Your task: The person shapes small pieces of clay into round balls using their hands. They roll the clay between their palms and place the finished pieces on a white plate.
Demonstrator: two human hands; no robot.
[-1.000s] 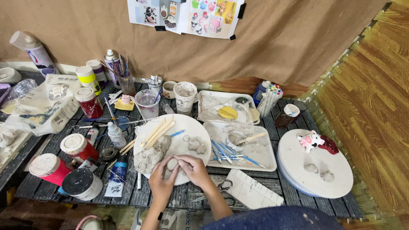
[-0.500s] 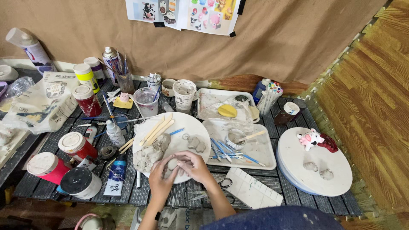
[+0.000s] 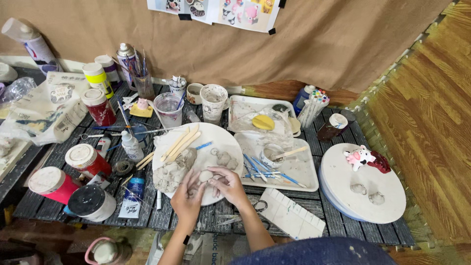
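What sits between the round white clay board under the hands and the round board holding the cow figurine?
In the head view, a white tray with blue-handled tools and a small cup lies between the clay board and cow figurine's board.

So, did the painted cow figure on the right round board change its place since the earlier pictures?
No. The cow figure stands at the same upper spot on the round board, beside the dark red piece.

Wooden sticks (image 3: 180, 144) and grey clay lumps (image 3: 169, 175) crowded the round white board (image 3: 226, 140) on its left; jars (image 3: 88, 158) stood beyond. Bare slats (image 3: 221, 218) lay free just below the board.
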